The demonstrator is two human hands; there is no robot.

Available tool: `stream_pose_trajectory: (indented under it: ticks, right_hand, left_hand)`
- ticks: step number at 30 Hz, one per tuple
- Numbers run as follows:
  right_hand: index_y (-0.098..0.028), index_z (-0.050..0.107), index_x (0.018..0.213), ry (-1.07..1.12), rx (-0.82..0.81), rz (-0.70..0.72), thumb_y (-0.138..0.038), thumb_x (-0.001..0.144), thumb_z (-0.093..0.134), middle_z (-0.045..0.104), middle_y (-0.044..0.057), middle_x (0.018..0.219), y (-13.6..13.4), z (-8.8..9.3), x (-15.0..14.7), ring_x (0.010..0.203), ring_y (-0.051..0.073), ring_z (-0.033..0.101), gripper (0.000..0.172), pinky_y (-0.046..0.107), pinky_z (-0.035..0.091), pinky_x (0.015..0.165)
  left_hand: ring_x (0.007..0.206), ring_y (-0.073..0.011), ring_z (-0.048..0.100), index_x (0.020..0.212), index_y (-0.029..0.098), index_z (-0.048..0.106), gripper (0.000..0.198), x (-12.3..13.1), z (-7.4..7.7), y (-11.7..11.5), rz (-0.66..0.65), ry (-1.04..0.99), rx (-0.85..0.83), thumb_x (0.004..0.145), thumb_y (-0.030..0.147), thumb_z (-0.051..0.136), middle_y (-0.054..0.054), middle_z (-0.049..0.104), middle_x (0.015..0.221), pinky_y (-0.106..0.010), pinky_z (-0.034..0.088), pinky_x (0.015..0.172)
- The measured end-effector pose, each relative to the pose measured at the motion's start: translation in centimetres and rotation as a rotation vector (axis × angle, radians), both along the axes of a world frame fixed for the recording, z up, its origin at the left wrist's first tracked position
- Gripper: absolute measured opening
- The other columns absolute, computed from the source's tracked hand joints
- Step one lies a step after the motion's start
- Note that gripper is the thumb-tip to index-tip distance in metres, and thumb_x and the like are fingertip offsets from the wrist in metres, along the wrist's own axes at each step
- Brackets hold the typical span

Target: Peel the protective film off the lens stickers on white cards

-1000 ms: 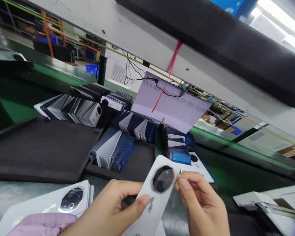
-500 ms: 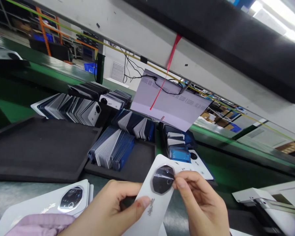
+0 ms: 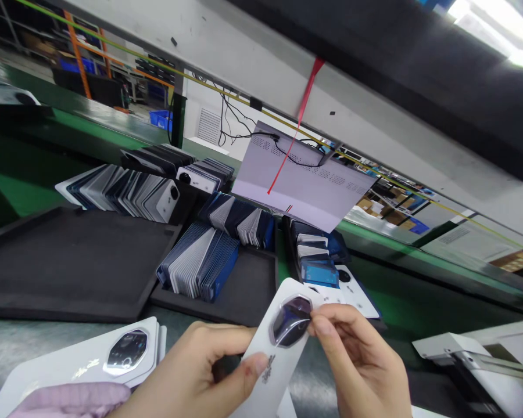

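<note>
My left hand (image 3: 218, 366) grips a white phone back cover (image 3: 283, 360), thumb on its face and fingers behind it. The cover is tilted, and a dark, many-sided camera window (image 3: 291, 321) sits near its top. Closed in a pinch, my right hand (image 3: 357, 360) is at the window's right edge, on what looks like a clear film (image 3: 303, 321) with a bright crease across it. The fingertips hide the film's corner. Beside my left forearm lie several white back covers (image 3: 70, 360) with a similar dark window, partly hidden by a purple sleeve (image 3: 70, 400).
Black trays (image 3: 74, 261) stand beyond my hands. Blue, grey and white covers stand in rows (image 3: 196, 261) in the middle, with another row (image 3: 117, 191) at left. More covers (image 3: 318, 261) are at right. A white machine (image 3: 479, 354) stands far right; a beam (image 3: 261, 64) crosses overhead.
The held cover has turned slightly, and its top has shifted a little right and down. The crease of light on the camera window has changed shape. My right hand keeps its pinch.
</note>
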State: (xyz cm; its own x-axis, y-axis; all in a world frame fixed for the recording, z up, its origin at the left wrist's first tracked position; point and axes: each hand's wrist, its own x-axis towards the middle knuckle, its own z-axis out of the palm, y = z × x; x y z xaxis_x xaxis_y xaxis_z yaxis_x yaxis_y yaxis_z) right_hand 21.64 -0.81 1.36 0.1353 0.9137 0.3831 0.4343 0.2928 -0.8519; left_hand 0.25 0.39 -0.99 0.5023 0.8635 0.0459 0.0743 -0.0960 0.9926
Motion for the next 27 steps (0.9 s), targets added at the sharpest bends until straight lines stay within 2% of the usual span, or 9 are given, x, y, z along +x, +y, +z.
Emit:
stream_pose_trajectory:
  ticks: [9,14,18,23,27]
  right_hand:
    - [-0.031,0.076,0.086,-0.001,0.000,0.026,-0.031,0.100,0.071,0.071,-0.005,0.070,-0.1,0.1,0.3,0.059,0.010,0.065,0.014,0.013,0.052,0.056]
    - [-0.031,0.076,0.087,0.023,0.001,0.032,-0.030,0.100,0.072,0.074,-0.004,0.073,-0.2,0.1,0.3,0.061,0.010,0.067,0.014,0.013,0.054,0.058]
    - [-0.029,0.077,0.085,0.066,-0.050,0.013,-0.035,0.099,0.073,0.071,-0.002,0.070,-0.4,0.3,-0.1,0.059,0.012,0.063,0.015,0.016,0.051,0.055]
    - [-0.027,0.075,0.078,0.162,-0.059,-0.119,-0.034,0.095,0.072,0.067,-0.002,0.066,-0.8,0.5,-1.8,0.058,0.013,0.058,0.019,0.021,0.047,0.054]
    - [-0.027,0.072,0.079,0.037,-0.009,-0.248,-0.035,0.095,0.071,0.060,-0.004,0.060,-1.2,0.0,-3.0,0.055,0.014,0.056,0.019,0.026,0.041,0.052]
  left_hand:
    - [0.082,-0.0201,0.077,0.083,0.021,0.082,0.034,-0.1,-0.1,-0.4,-0.017,0.021,0.069,0.105,0.030,0.058,0.001,0.080,0.083,-0.021,0.058,0.077]
    - [0.083,-0.0205,0.077,0.085,0.021,0.083,0.035,0.0,-0.1,-0.3,-0.027,0.017,0.064,0.106,0.030,0.057,0.001,0.080,0.083,-0.021,0.059,0.079]
    - [0.082,-0.0210,0.076,0.084,0.021,0.083,0.036,0.0,0.2,-0.3,-0.019,0.006,0.050,0.106,0.034,0.057,0.000,0.079,0.083,-0.022,0.059,0.079]
    - [0.081,-0.0222,0.074,0.085,0.020,0.082,0.040,0.0,-0.1,-0.4,-0.047,0.009,0.034,0.107,0.040,0.056,-0.002,0.079,0.085,-0.023,0.056,0.075]
    - [0.074,-0.0183,0.067,0.082,0.019,0.076,0.044,-0.2,-0.6,-0.5,-0.066,0.095,0.130,0.109,0.041,0.050,-0.002,0.074,0.082,-0.021,0.050,0.068]
